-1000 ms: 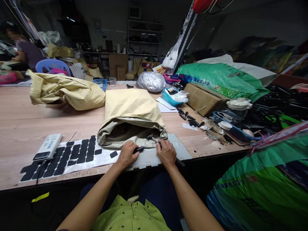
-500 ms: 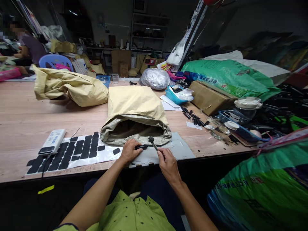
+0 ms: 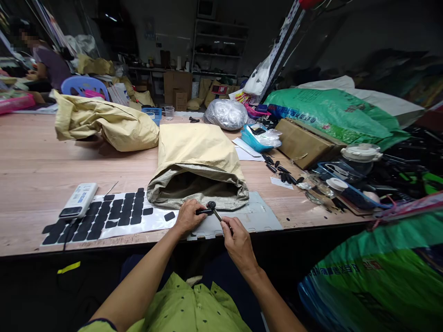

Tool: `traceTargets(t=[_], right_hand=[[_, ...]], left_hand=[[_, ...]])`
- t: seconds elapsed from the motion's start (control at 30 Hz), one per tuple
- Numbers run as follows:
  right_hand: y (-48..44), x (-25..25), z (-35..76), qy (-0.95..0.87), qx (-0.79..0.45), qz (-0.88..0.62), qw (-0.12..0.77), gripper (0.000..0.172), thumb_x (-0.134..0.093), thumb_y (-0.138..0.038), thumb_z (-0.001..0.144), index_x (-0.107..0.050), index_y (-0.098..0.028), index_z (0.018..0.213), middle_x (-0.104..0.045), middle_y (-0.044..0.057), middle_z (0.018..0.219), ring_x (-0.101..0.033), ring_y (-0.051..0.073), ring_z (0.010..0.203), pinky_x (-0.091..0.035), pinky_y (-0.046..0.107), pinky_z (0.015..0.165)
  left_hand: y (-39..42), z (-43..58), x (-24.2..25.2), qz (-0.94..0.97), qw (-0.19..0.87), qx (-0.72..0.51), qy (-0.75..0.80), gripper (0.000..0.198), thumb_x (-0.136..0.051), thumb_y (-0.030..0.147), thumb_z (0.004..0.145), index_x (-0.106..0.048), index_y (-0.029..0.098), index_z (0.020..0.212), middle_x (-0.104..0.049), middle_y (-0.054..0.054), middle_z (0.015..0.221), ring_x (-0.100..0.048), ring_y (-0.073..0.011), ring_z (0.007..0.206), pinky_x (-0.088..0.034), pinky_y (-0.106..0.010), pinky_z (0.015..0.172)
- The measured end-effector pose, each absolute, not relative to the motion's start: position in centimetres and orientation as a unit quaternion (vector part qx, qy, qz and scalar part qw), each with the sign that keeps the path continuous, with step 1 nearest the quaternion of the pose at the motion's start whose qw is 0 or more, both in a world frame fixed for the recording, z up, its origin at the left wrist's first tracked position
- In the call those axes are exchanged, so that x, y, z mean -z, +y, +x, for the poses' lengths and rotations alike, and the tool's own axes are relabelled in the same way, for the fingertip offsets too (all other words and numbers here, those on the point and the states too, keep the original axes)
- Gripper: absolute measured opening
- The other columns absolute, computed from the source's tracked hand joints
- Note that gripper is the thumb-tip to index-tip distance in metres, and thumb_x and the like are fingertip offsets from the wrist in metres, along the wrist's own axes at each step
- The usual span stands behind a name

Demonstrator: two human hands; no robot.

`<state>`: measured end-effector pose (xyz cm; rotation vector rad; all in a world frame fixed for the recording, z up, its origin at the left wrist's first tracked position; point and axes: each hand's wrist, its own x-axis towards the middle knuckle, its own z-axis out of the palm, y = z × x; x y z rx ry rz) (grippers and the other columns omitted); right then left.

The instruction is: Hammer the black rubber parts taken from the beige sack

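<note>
Left hand (image 3: 188, 217) curled, fingers closed round a short black piece (image 3: 202, 212), one end poking out toward the right. Right hand (image 3: 238, 240) has thumb and fingers pinched on a metal rod (image 3: 218, 215) with a round black end (image 3: 211, 205). Both held low, near the front edge of the table (image 3: 131, 170), just in front of the mouth of a tan sack (image 3: 199, 143), above a grey board (image 3: 258, 214). Round end overlaps the tip of the black piece in view; can't tell if they actually touch or join.

Step in hand: looks like lining up the two parts, end to end. Next move likely calls for a steady left grip and small angle changes from the right; the loose pinch could let the rod swing.

Sheet of black stickers (image 3: 161, 223) lies left of the board, more small black parts (image 3: 285, 176) off to the right.
</note>
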<state>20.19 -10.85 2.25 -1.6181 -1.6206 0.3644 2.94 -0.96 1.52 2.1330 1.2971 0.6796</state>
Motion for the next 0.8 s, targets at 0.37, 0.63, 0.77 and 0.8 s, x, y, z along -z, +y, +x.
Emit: traceTargets(t=[0.37, 0.63, 0.77, 0.8], right_hand=[[-6.5, -2.2, 23.5, -0.637, -0.016, -0.698, 0.328, 0.024, -0.045, -0.031, 0.094, -0.065, -0.021, 0.101, -0.065, 0.006, 0.099, -0.059, 0.017, 0.085, -0.043, 0.028, 0.073], [-2.8, 0.2, 25.3, -0.641, 0.103, -0.729, 0.219, 0.016, -0.053, -0.025, 0.089, -0.067, -0.019, 0.096, -0.061, 0.006, 0.092, -0.050, 0.019, 0.084, -0.034, 0.030, 0.071], [-3.0, 0.6, 24.9, -0.620, 0.116, -0.741, 0.228, 0.015, -0.054, -0.028, 0.088, -0.065, -0.020, 0.095, -0.059, 0.006, 0.093, -0.048, 0.019, 0.085, -0.032, 0.030, 0.070], [-3.0, 0.6, 24.8, -0.620, 0.114, -0.742, 0.227, 0.015, -0.054, -0.028, 0.088, -0.065, -0.020, 0.095, -0.059, 0.006, 0.093, -0.048, 0.019, 0.085, -0.031, 0.030, 0.070]], left_hand=[[-0.9, 3.0, -1.1, 0.794, 0.262, -0.262, 0.483, 0.017, -0.071, 0.024, 0.076, -0.074, 0.022, 0.093, -0.064, -0.003, 0.089, -0.054, -0.0216, 0.092, -0.041, -0.033, 0.085], [-1.0, 2.9, -1.1, 0.795, 0.258, -0.264, 0.481, 0.015, -0.071, 0.026, 0.078, -0.073, 0.022, 0.092, -0.064, -0.004, 0.089, -0.054, -0.0215, 0.091, -0.042, -0.033, 0.083], [-0.7, 2.7, -1.2, 0.807, 0.262, -0.259, 0.461, 0.015, -0.070, 0.030, 0.080, -0.072, 0.022, 0.092, -0.064, -0.004, 0.089, -0.054, -0.0215, 0.092, -0.041, -0.034, 0.085], [-0.9, 2.6, -1.4, 0.812, 0.263, -0.257, 0.454, 0.015, -0.070, 0.030, 0.080, -0.072, 0.021, 0.091, -0.065, -0.004, 0.089, -0.054, -0.0218, 0.092, -0.040, -0.035, 0.085]])
